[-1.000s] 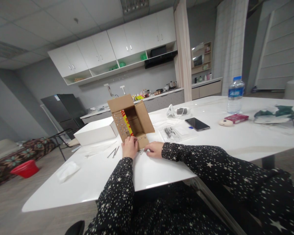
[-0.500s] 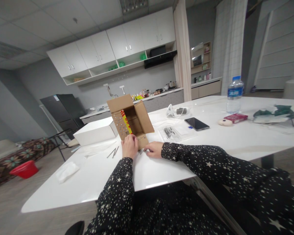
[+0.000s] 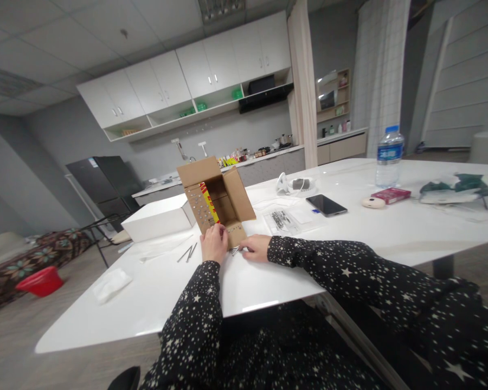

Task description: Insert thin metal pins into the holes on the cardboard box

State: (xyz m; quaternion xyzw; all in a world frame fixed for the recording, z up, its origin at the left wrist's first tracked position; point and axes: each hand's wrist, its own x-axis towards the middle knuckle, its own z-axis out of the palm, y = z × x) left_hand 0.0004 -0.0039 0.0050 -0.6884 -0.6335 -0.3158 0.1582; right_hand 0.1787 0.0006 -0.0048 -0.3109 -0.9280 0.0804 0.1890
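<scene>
An open cardboard box [image 3: 223, 203] stands tilted on the white table with its flaps spread. Small beads or studs dot its left flap, beside a yellow and red printed strip. My left hand [image 3: 214, 244] lies against the box's lower left edge, fingers curled; what is in them is hidden. Just in front of the box, my right hand [image 3: 257, 248] has its fingertips bent down by several small thin metal pieces [image 3: 234, 251]; whether it pinches one is too small to see. Two dark thin rods [image 3: 187, 253] lie left of my left hand.
Behind my left hand stands a white box [image 3: 156, 219]. Clear plastic packets [image 3: 282, 222], a phone [image 3: 326, 205], a pinkish oval case [image 3: 373, 202], a red pack [image 3: 391, 195] and a water bottle [image 3: 389, 157] are to the right. A crumpled tissue [image 3: 111, 285] lies near the left edge.
My left hand has shifted very slightly to the left. My right hand and the box look practically unmoved.
</scene>
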